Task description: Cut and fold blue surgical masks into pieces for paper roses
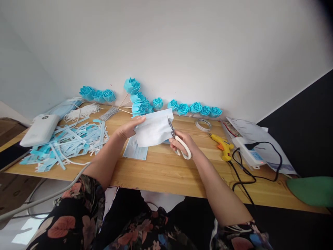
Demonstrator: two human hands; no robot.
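Observation:
My left hand point(129, 127) pinches the left end of a pale blue-white sheet of mask fabric point(153, 129), thumb on top, holding it above the table. In my right hand point(182, 141) is a pair of scissors point(183, 147) with white handles. Their blades lie at the sheet's right edge, near its upper right corner. Whether they are cutting into it I cannot tell. Beneath the sheet, a flat light blue face mask point(135, 150) rests on the wood, partly covered. Another bluish piece shows a little under the sheet's right side.
Blue fabric roses point(183, 108) line the wall, some on sticks. Cut blue strips point(75, 142) and a white power bank point(41, 130) lie left. A yellow glue gun point(222, 146), wire coil point(203, 125), power strip point(251, 154) and black cords are right. A grey cable point(70, 185) crosses my left arm.

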